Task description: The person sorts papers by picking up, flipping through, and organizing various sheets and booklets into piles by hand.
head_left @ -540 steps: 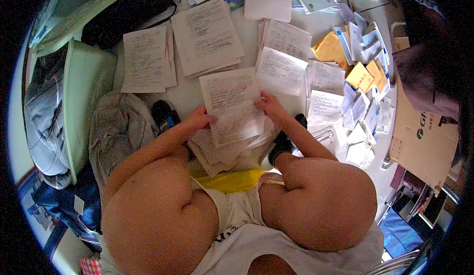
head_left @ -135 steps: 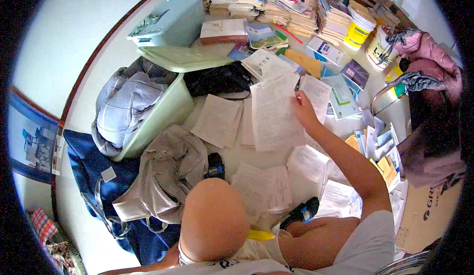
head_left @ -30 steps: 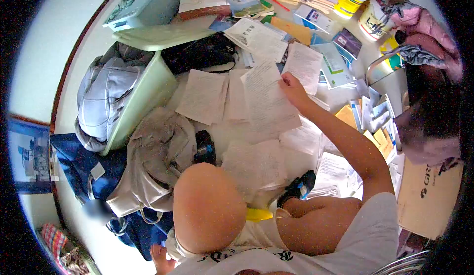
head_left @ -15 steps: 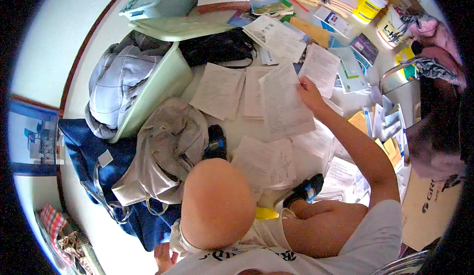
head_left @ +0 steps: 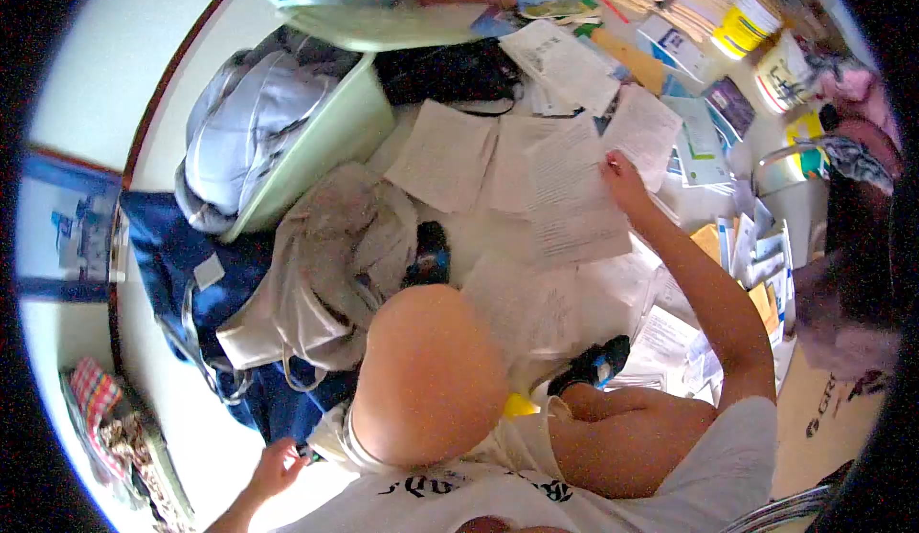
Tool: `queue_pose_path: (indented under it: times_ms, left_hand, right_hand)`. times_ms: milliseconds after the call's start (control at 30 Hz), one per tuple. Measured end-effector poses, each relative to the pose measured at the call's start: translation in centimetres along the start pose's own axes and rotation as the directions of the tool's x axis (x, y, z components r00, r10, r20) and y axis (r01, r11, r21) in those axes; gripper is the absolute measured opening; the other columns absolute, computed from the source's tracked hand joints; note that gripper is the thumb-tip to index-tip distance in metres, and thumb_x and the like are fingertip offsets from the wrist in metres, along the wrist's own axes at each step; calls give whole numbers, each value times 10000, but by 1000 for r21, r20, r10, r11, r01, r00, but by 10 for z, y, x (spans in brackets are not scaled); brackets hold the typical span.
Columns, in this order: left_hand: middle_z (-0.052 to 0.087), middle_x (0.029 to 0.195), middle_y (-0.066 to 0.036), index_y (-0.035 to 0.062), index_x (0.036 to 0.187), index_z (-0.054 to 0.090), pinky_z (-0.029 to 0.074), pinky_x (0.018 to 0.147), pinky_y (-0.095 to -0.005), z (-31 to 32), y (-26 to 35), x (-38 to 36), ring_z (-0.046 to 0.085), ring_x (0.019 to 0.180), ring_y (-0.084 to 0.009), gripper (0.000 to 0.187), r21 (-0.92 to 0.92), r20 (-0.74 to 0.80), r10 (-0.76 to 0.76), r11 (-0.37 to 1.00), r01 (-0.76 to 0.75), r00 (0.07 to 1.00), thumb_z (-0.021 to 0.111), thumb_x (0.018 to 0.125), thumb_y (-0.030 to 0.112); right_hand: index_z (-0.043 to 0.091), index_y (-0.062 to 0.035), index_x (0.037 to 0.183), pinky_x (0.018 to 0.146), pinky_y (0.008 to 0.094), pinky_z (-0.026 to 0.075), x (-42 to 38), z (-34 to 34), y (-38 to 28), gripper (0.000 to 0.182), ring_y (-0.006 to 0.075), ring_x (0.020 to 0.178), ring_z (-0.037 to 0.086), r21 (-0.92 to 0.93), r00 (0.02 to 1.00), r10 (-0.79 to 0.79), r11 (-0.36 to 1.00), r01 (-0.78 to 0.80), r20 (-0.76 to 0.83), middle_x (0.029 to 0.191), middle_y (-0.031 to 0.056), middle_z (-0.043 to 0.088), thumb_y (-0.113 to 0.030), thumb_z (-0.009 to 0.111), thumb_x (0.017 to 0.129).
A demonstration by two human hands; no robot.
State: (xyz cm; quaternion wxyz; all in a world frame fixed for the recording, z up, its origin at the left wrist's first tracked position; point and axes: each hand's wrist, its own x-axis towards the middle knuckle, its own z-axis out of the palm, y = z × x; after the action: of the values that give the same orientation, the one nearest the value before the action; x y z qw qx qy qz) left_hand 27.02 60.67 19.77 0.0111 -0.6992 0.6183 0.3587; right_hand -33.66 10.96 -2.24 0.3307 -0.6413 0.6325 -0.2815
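Note:
My right hand [head_left: 627, 187] is closed on the right edge of a printed sheet of paper [head_left: 574, 203], thumb and fingers pinching it. The sheet is raised over the other papers on the floor. Left of it lie more printed sheets [head_left: 445, 155], and below it another spread of papers [head_left: 526, 303]. My left hand [head_left: 275, 468] is low at the left, beside my raised knee and near the dark blue bag [head_left: 263, 409]. Its fingers are loosely bent and apart, with no held thing visible.
A pale green bin [head_left: 325, 155] with grey bedding [head_left: 254, 117] tilts at the left. A grey cloth bag [head_left: 335, 246] lies by my knee. Booklets [head_left: 699, 136], tubs [head_left: 742, 31] and a box of envelopes [head_left: 766, 255] stand at the right. A cardboard box [head_left: 828, 409] is at far right.
My left hand has come further into view beside the blue bag. My right hand still holds the sheet. The whole view has shifted slightly as my head moved.

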Motion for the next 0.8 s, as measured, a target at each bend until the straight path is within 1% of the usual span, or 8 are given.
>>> queue_pose_path:
  times_ms: [67,133,233,367,500,567,633,800]
  left_hand:
    - [665,760,-130,0,820,556,567,644,-316,-39,29,21,693,733,-184,237,-94,270,-133,982,163,954,732,814,159]
    - [679,785,-95,26,820,564,562,650,-304,-43,10,22,688,749,-183,244,-178,371,-217,938,299,903,744,817,191]
    - [678,792,-74,53,817,571,551,698,-291,-70,-1,27,667,773,-157,216,-98,508,-328,897,432,797,745,820,181]
    - [666,803,-34,79,792,570,526,713,-277,-105,-51,12,640,794,-123,190,-412,454,-433,673,614,779,749,808,142]
    - [621,746,-28,61,857,557,550,737,-296,-114,-79,4,628,736,-125,166,-385,283,-521,707,593,805,716,824,93]
    - [608,733,-23,63,884,542,566,755,-312,-107,-87,8,629,754,-120,170,-613,246,-527,566,552,814,702,838,97]
    - [654,875,-43,78,1057,569,563,799,-353,-99,-104,10,645,850,-144,234,-754,187,-468,496,431,864,685,854,94]
    - [645,1102,-27,102,1198,548,504,897,-385,-88,-91,17,615,983,-152,331,-796,151,-514,444,412,845,657,887,138]
  right_hand:
    - [551,-75,1055,724,299,445,-15,-9,-27,195,145,779,528,219,994,100,970,-106,37,856,48,596,-233,549,942]
    - [552,-81,1053,677,276,430,-8,-1,6,165,120,753,494,89,995,-29,995,38,-92,826,16,559,-198,538,938]
    - [554,-79,1054,667,266,419,11,-10,61,166,109,776,476,106,995,-88,991,82,49,843,-11,526,-181,537,924]
    - [558,-95,933,623,247,401,21,-10,85,69,105,733,451,41,995,-89,995,87,46,793,-14,497,-160,565,910]
    - [536,-64,985,639,262,433,51,-8,143,167,110,731,479,113,992,-68,992,56,103,817,2,538,-226,552,951]
    - [538,-65,984,660,270,436,23,-12,70,174,110,741,482,129,989,22,991,-42,148,823,4,544,-237,546,954]
    - [541,-67,983,681,278,440,13,-16,50,182,110,752,486,128,977,120,981,-144,176,829,6,550,-248,541,958]
    - [535,-98,954,715,273,426,37,-14,113,157,105,783,485,34,990,-69,997,65,122,841,-7,538,-255,542,951]
